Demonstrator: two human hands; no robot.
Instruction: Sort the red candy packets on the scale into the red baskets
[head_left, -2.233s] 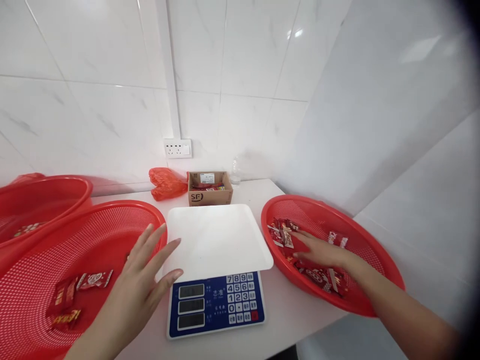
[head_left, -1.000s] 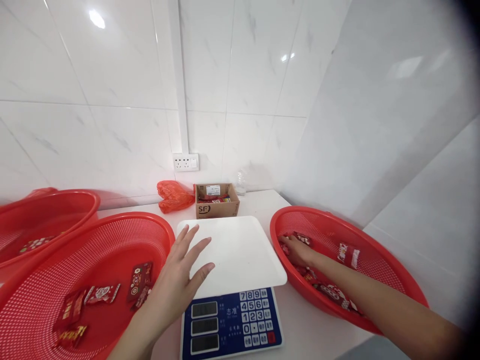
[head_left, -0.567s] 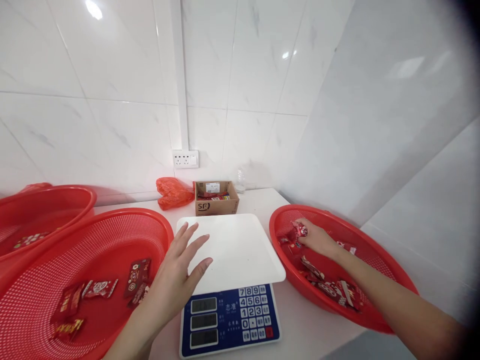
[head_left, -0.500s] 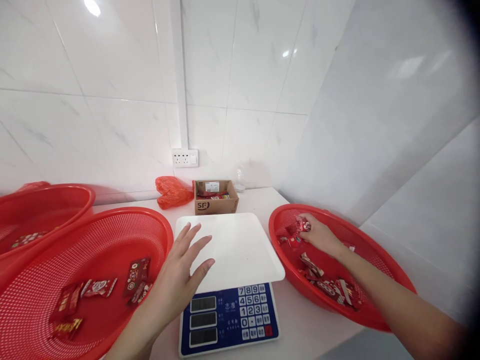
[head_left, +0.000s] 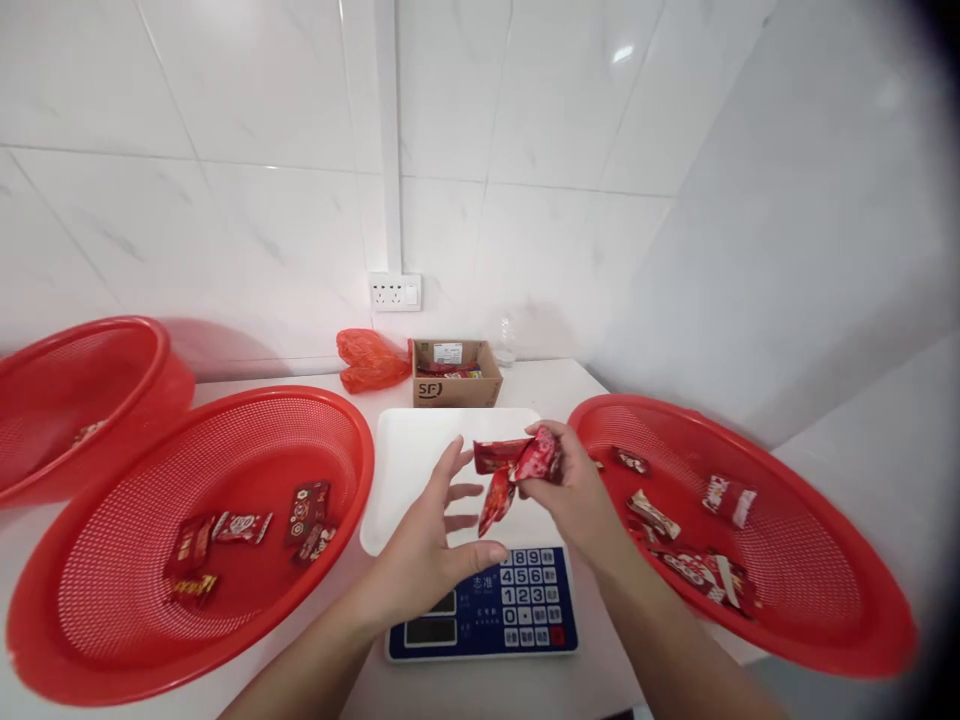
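My right hand (head_left: 574, 485) grips several red snack packets (head_left: 517, 465) above the white pan (head_left: 405, 450) of a weighing scale. Close to them on the left is my left hand (head_left: 439, 540), its fingers spread and curved, holding nothing. Beneath the hands shows the scale's blue keypad panel (head_left: 529, 600), partly covered by the left thumb. The right red basket (head_left: 825, 560) holds several wrapped snacks, among them a red and white packet (head_left: 729, 500). In the left red basket (head_left: 112, 590) lie several more packets, including a dark red one (head_left: 306, 512).
Another red basket (head_left: 161, 370) stands at the far left. Behind the scale are an orange-red plastic bag (head_left: 371, 360) and a cardboard box (head_left: 457, 390) with packets inside. A clear plastic item (head_left: 506, 340) stands near the wall, below and right of a socket (head_left: 396, 292).
My right hand has lifted packets out of the right basket and carried them left over the scale. My left hand has moved right toward them. The view has shifted slightly.
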